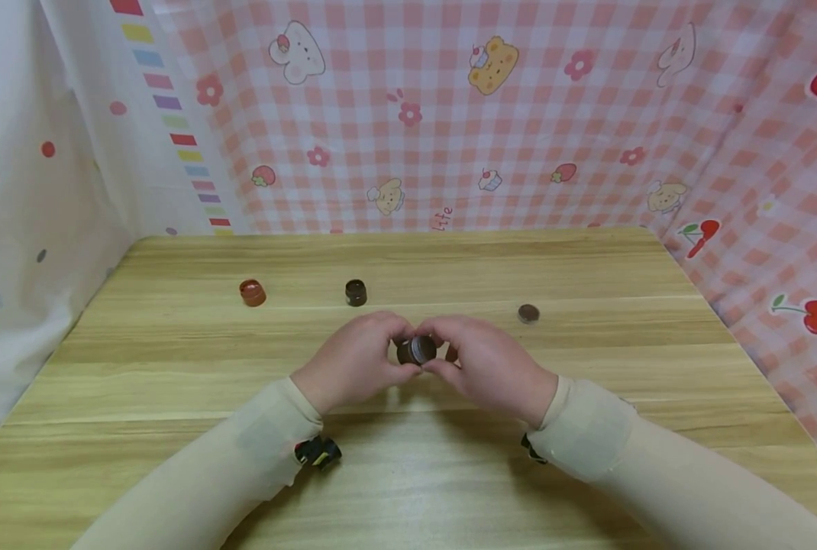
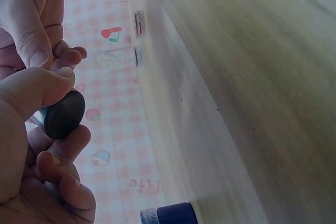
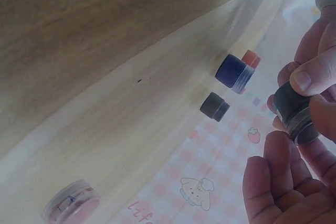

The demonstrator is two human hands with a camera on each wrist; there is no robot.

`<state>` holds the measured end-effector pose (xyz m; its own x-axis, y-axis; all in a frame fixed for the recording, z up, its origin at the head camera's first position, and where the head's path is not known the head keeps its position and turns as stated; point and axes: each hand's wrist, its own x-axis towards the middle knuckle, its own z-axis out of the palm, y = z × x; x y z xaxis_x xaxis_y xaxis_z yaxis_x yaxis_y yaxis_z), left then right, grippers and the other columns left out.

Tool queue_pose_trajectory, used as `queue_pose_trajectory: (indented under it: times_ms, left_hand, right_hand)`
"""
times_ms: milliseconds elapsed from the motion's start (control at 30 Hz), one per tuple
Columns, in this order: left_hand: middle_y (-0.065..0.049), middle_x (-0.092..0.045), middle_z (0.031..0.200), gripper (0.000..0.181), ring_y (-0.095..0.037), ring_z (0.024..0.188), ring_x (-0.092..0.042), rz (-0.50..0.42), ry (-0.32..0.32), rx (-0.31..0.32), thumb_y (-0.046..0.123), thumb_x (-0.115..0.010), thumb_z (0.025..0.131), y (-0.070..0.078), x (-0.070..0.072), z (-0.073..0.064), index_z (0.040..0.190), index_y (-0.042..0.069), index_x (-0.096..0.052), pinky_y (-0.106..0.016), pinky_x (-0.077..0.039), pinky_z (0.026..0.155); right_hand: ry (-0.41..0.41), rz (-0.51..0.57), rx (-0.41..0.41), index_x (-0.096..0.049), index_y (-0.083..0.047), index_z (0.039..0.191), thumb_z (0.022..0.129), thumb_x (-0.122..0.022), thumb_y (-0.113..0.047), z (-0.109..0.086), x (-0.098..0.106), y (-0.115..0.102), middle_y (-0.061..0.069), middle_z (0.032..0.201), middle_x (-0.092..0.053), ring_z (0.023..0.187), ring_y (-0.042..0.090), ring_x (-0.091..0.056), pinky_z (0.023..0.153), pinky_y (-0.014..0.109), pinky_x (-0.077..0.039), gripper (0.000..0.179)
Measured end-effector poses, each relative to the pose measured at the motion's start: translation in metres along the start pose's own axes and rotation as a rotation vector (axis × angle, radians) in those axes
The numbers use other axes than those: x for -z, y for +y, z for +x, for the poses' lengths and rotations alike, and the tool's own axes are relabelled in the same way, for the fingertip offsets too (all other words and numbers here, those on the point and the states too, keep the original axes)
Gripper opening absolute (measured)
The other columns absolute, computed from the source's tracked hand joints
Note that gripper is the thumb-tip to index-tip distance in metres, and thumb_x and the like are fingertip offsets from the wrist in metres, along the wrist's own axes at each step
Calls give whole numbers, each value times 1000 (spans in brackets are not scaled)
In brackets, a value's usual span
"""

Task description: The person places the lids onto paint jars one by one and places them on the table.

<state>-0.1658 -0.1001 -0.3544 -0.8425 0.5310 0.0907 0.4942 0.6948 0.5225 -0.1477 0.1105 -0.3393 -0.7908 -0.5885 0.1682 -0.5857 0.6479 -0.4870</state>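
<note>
Between both hands is a small dark paint jar [image 1: 406,354] with a clear ribbed end, tilted above the table. My left hand [image 1: 360,359] grips its dark body between thumb and fingers; the jar's black base [image 2: 67,114] shows in the left wrist view. Around the jar's clear end are the thumb and forefinger of my right hand [image 1: 487,367]. The other right fingers spread out below the jar [image 3: 287,103] in the right wrist view. Fingers partly cover the clear end, so I cannot tell whether a lid is on it.
On the wooden table [image 1: 415,489], an orange jar [image 1: 253,293] and a dark jar [image 1: 356,293] stand at the back left. A small round lid [image 1: 528,314] lies to the right. A blue jar [image 3: 231,71] shows in the wrist views. Patterned cloth [image 1: 436,137] hangs behind.
</note>
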Motion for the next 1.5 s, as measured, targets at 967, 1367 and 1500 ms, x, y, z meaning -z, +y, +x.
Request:
queue_pose_trajectory:
  times_ms: [967, 1367, 1500]
  left_hand:
    - [3, -70, 98, 22, -21, 88, -63, -4, -6, -38, 22, -83, 89, 2, 4, 0, 107, 12, -75, -31, -50, 78]
    - [1, -71, 102, 22, -22, 96, -66, 6, -5, -9, 21, -83, 89, 5, 3, 0, 107, 11, -75, -34, -53, 85]
    - [3, -70, 100, 20, -21, 95, -65, 9, 12, -8, 21, -83, 88, 6, 2, 0, 104, 12, -76, -34, -53, 85]
  right_hand:
    - [27, -41, 67, -67, -9, 126, 96, -77, -14, -3, 2, 2, 4, 116, -73, 91, 14, -67, 80, 30, -58, 32]
    - [-13, -20, -20, -69, -12, 111, 98, -74, -29, 0, 1, 0, -5, 89, -67, 76, 8, -58, 69, 26, -51, 22]
    - [-25, -9, -66, -68, -13, 103, 98, -74, -33, 0, 1, 0, -7, 80, -63, 68, 7, -54, 63, 25, -48, 21]
